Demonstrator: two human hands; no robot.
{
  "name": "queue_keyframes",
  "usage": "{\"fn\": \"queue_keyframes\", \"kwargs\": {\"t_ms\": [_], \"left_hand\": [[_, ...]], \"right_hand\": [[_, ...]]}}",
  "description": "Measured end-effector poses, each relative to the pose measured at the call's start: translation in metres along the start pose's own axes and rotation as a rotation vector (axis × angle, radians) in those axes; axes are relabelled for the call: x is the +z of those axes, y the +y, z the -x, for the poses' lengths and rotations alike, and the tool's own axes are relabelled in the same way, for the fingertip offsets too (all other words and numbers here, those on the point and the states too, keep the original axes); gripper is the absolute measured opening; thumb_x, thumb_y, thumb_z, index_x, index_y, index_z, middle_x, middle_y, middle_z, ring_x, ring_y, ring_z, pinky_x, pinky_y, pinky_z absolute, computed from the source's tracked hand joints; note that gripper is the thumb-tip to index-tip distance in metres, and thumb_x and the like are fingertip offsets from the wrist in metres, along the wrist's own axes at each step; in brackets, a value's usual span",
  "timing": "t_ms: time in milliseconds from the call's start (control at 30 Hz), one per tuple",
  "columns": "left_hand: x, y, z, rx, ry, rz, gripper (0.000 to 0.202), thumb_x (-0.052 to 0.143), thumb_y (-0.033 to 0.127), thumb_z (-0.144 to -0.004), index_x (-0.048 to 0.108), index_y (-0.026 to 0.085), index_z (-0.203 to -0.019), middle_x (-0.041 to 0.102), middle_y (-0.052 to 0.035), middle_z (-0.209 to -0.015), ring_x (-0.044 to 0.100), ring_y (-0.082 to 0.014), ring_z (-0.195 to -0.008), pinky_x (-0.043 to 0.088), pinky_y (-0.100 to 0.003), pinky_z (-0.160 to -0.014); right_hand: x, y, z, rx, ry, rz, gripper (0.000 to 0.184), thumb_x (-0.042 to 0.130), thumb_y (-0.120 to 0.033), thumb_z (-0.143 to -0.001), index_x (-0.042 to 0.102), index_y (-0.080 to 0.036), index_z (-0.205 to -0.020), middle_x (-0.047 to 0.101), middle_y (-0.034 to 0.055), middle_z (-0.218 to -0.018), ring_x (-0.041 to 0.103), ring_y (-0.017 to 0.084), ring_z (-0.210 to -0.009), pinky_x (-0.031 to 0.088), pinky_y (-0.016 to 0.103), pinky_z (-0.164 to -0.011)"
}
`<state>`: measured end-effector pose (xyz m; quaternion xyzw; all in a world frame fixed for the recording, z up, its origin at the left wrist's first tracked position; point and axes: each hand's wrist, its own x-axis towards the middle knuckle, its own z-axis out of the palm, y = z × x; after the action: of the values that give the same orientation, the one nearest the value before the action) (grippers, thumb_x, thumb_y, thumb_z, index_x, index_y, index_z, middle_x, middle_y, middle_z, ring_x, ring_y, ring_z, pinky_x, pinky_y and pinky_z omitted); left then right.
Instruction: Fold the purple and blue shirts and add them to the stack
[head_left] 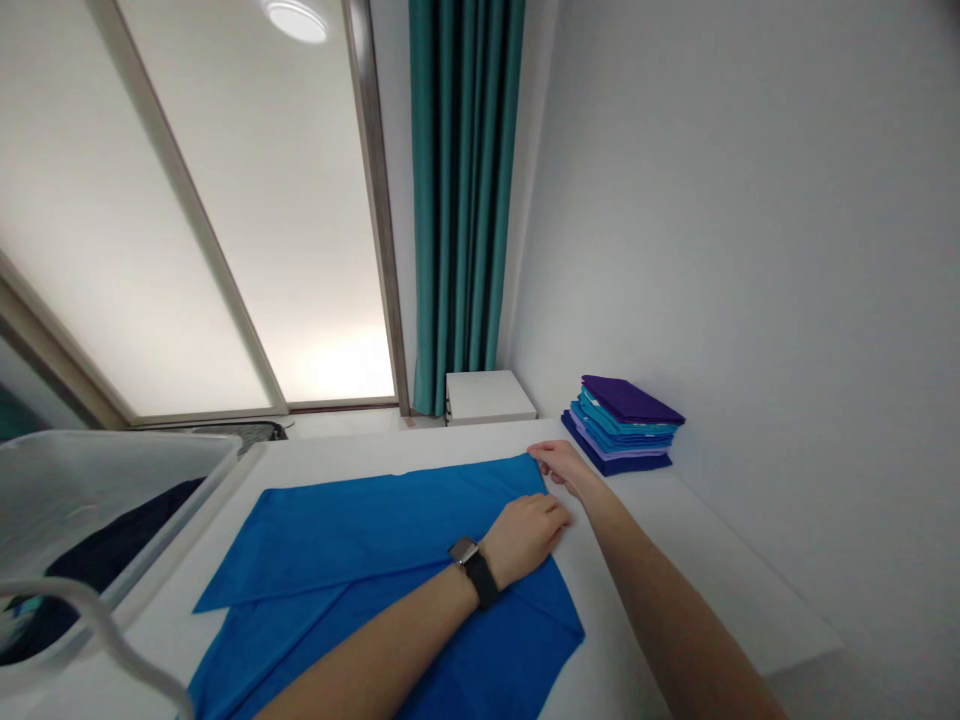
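Observation:
A blue cloth garment lies spread on the white table, with its far part folded over in a wide band. My right hand pinches the band's far right corner between thumb and fingers. Just nearer to me, my left hand, with a black-strapped watch on the wrist, rests on the garment at its right edge. Its fingers are curled down there, and their tips are hidden under the hand. My left forearm crosses over the lower part of the cloth.
A stack of folded purple and blue cloths stands by the wall. To the left is a clear plastic bin holding dark cloth. Past the white table are a white cabinet and a green curtain.

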<state>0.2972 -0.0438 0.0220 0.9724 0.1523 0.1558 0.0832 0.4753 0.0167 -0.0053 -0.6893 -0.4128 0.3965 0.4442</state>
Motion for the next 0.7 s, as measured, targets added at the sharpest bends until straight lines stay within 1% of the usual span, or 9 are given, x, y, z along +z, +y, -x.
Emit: {"fn": "queue_keyframes", "kwargs": {"t_ms": [100,200,300,400,500,600,700], "left_hand": [[0.006,0.004,0.007,0.008,-0.025,-0.090,0.011,0.050,0.021,-0.095,0.057,0.021,-0.103,0.063,-0.0037,-0.099,0.058,-0.0189,-0.093,0.045,-0.031,-0.080],[0.009,0.008,0.012,0.021,-0.030,-0.154,0.009,0.051,0.024,-0.095,0.056,0.021,-0.102,0.062,-0.0043,-0.097,0.056,-0.0207,-0.094,0.042,-0.033,-0.079],[0.012,0.012,0.015,0.013,-0.029,-0.171,0.009,0.049,0.025,-0.096,0.055,0.020,-0.100,0.061,-0.0053,-0.098,0.054,-0.0208,-0.095,0.040,-0.034,-0.079],[0.015,0.013,0.016,0.004,-0.026,-0.164,0.009,0.048,0.024,-0.096,0.056,0.020,-0.100,0.061,-0.0052,-0.099,0.052,-0.0205,-0.095,0.038,-0.035,-0.079],[0.016,0.012,0.017,0.004,-0.016,-0.170,0.008,0.049,0.024,-0.096,0.056,0.020,-0.097,0.060,-0.0047,-0.096,0.052,-0.0207,-0.095,0.038,-0.035,-0.079],[0.017,0.011,0.017,-0.001,-0.007,-0.172,0.008,0.049,0.024,-0.096,0.056,0.019,-0.094,0.060,-0.0046,-0.096,0.052,-0.0209,-0.094,0.037,-0.035,-0.079],[0.017,0.011,0.017,-0.016,-0.001,-0.162,0.008,0.050,0.025,-0.095,0.056,0.019,-0.094,0.060,-0.0037,-0.096,0.052,-0.0208,-0.095,0.038,-0.035,-0.079]], "right_hand": [[0.005,0.004,-0.002,-0.108,0.055,0.034,0.008,0.065,-0.022,-0.064,0.065,-0.017,-0.071,0.059,-0.0021,-0.056,0.052,0.012,-0.054,0.035,0.021,-0.048],[0.009,0.008,-0.006,-0.200,0.082,0.064,0.015,0.062,-0.016,-0.062,0.064,-0.018,-0.076,0.061,-0.0024,-0.062,0.057,0.013,-0.062,0.042,0.023,-0.057],[0.009,0.012,-0.010,-0.251,0.091,0.103,0.024,0.060,-0.016,-0.064,0.065,-0.017,-0.087,0.059,-0.0040,-0.061,0.056,0.014,-0.061,0.042,0.024,-0.059],[0.010,0.017,-0.014,-0.287,0.098,0.151,0.023,0.057,-0.017,-0.067,0.066,-0.017,-0.088,0.061,-0.0022,-0.065,0.057,0.015,-0.062,0.044,0.025,-0.060],[0.012,0.023,-0.015,-0.329,0.105,0.200,0.022,0.056,-0.019,-0.071,0.067,-0.016,-0.089,0.066,0.0018,-0.074,0.060,0.016,-0.067,0.047,0.028,-0.065],[0.013,0.028,-0.014,-0.380,0.110,0.237,0.024,0.053,-0.022,-0.076,0.069,-0.016,-0.093,0.070,0.0061,-0.087,0.063,0.019,-0.078,0.049,0.031,-0.076],[0.010,0.031,-0.015,-0.417,0.120,0.266,0.027,0.047,-0.023,-0.080,0.070,-0.017,-0.094,0.071,0.0086,-0.101,0.064,0.020,-0.095,0.046,0.034,-0.091]]}}
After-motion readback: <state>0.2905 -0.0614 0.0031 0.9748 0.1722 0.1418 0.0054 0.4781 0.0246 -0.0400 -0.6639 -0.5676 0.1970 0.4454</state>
